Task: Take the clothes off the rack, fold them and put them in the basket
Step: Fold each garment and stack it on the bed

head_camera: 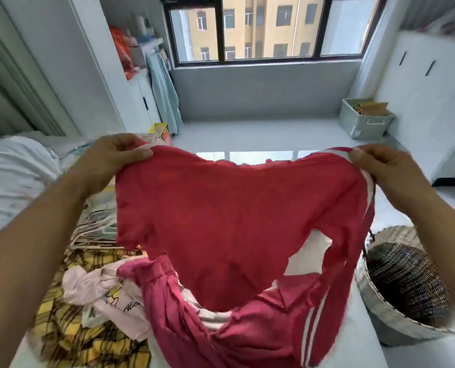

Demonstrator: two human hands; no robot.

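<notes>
Left of the red garment point(231, 208) lay a heap of unfolded clothes point(93, 293) on the bed. The left hand point(112, 160) pinched the garment's upper left corner; the right hand point(383, 168) pinched its white-striped right edge, holding it spread in the air. Folding looked barely begun. Next the corners would need bringing together. The basket point(406, 288) stood right of the garment.

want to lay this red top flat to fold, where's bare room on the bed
Bare white bed surface shows at the right edge, between the red white-striped top and the woven wicker basket. The left is crowded: yellow plaid cloth, pale pink printed shirt, pile of hangers. Both hands pinch the top.
</notes>
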